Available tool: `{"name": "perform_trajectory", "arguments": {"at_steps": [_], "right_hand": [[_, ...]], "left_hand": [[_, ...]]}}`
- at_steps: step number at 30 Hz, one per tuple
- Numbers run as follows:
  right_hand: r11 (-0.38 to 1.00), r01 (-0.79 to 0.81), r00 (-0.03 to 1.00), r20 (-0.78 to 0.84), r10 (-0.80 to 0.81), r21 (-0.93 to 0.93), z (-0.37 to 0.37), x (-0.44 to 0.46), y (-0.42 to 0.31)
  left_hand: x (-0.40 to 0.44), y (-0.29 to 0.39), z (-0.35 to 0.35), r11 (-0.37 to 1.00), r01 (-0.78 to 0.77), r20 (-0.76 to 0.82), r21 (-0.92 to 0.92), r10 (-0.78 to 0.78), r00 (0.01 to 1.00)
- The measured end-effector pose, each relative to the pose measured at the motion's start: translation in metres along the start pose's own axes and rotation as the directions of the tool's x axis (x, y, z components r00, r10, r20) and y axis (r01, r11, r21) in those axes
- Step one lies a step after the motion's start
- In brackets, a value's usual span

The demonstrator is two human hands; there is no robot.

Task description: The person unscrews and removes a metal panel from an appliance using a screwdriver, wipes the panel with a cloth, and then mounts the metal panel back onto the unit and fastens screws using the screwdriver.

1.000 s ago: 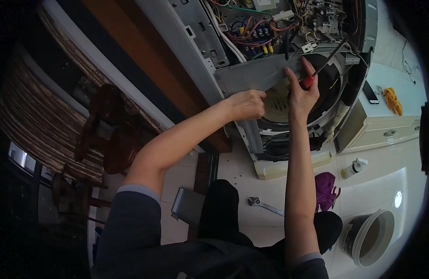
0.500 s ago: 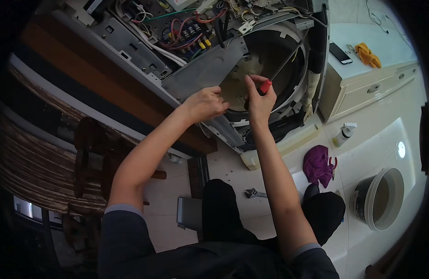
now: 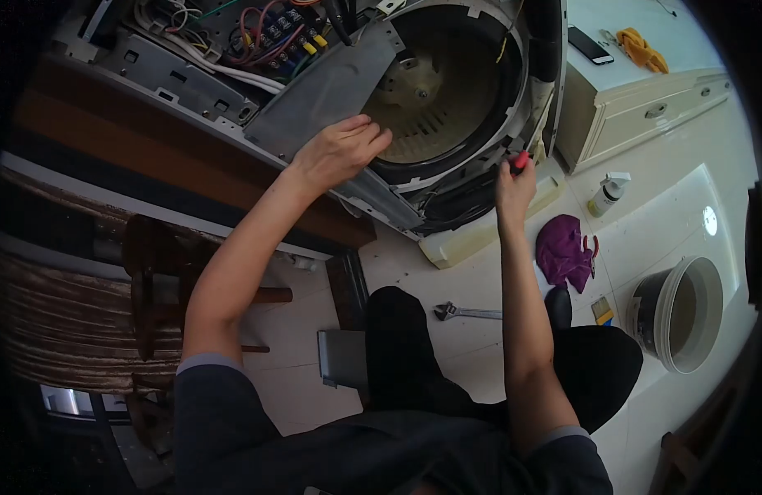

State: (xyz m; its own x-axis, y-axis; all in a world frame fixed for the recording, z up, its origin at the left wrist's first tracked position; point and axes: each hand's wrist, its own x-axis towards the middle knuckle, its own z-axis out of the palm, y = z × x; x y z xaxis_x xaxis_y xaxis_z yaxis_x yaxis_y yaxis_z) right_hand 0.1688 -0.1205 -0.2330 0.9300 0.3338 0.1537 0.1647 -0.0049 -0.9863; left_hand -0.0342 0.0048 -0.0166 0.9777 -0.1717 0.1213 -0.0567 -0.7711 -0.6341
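The wired terminal block (image 3: 279, 31) lies exposed above my left hand (image 3: 338, 154); an upward slip could snag its leads. The metal plate (image 3: 315, 95) stands between; its lower edge could scrape my curled fingers. I cannot tell whether they pinch anything. The open drum (image 3: 447, 82) sits to their right. My right hand (image 3: 515, 188) grips the red-handled tool (image 3: 520, 161); a loosened grasp could drop it.
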Motion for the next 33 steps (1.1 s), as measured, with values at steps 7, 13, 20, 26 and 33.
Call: {"name": "perform_trajectory", "arguments": {"at_steps": [7, 13, 20, 26, 33], "right_hand": [[0.994, -0.092, 0.996, -0.02, 0.091, -0.064, -0.018, -0.001, 0.037], [0.945, -0.224, 0.972, -0.129, 0.197, -0.24, -0.071, 0.004, 0.087], [0.649, -0.254, 0.946, -0.046, 0.32, -0.717, -0.153, -0.07, 0.215], [0.698, -0.022, 0.837, 0.369, 0.405, -0.716, -0.179, -0.136, 0.241], [0.558, 0.031, 0.783, 0.367, 0.502, -0.829, -0.16, -0.138, 0.252]], "left_hand": [[0.002, 0.0, -0.005, 1.0, -0.001, 0.063, 0.019, 0.0, 0.998], [0.003, 0.0, -0.002, 0.992, 0.031, 0.052, -0.125, -0.024, 0.998], [0.012, 0.005, -0.01, 0.966, 0.092, -0.018, -0.241, -0.099, 0.995], [0.01, 0.001, -0.005, 0.956, 0.08, -0.06, -0.282, -0.101, 0.993], [0.01, -0.001, -0.007, 0.941, 0.066, -0.078, -0.332, -0.098, 0.992]]}}
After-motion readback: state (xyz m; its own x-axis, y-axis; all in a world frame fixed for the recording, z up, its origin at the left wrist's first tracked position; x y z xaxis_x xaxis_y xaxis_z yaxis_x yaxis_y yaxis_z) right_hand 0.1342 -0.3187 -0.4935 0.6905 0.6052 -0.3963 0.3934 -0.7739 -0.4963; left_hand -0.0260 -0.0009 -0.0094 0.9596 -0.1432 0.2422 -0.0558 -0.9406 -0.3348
